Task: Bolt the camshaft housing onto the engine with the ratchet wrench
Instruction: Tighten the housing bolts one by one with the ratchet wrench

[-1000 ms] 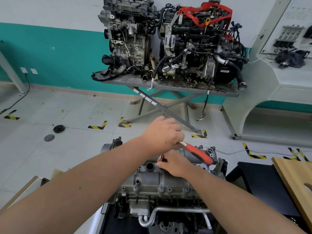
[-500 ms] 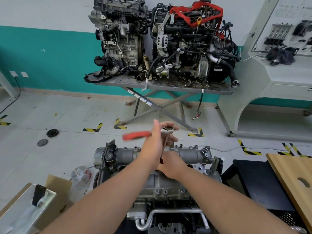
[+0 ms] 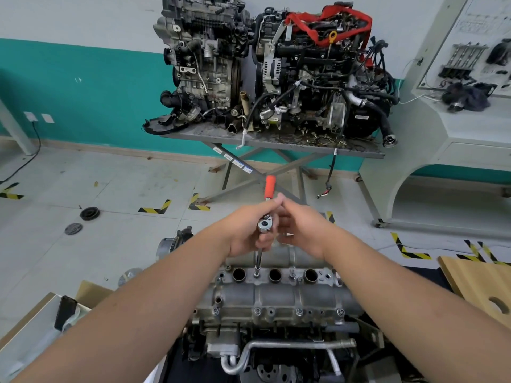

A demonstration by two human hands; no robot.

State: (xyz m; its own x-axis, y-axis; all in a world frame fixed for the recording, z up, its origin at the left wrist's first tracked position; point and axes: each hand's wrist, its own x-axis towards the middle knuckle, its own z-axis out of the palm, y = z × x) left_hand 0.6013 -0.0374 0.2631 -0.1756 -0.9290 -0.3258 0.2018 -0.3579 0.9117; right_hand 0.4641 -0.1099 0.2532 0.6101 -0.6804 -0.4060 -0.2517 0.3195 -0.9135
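The grey camshaft housing (image 3: 279,297) lies on top of the engine (image 3: 276,341) right below me, with three round holes along its top. A ratchet wrench (image 3: 268,189) with a red handle points away from me; its long extension (image 3: 258,261) stands upright on a bolt between two holes. My left hand (image 3: 249,230) grips the wrench by its head and the top of the extension. My right hand (image 3: 301,230) sits close on the right, its fingers touching the wrench near the head.
Two other engines (image 3: 276,70) stand on a grey folding table (image 3: 276,142) by the teal wall. A wooden board (image 3: 481,286) lies at the right, a cardboard box (image 3: 41,322) at the lower left. Two round black parts (image 3: 90,213) lie on the tiled floor.
The wrench handle has swung from the right, round through the left, to point straight away from me. My right hand has lifted off the housing up to the wrench head. The camera tilted.
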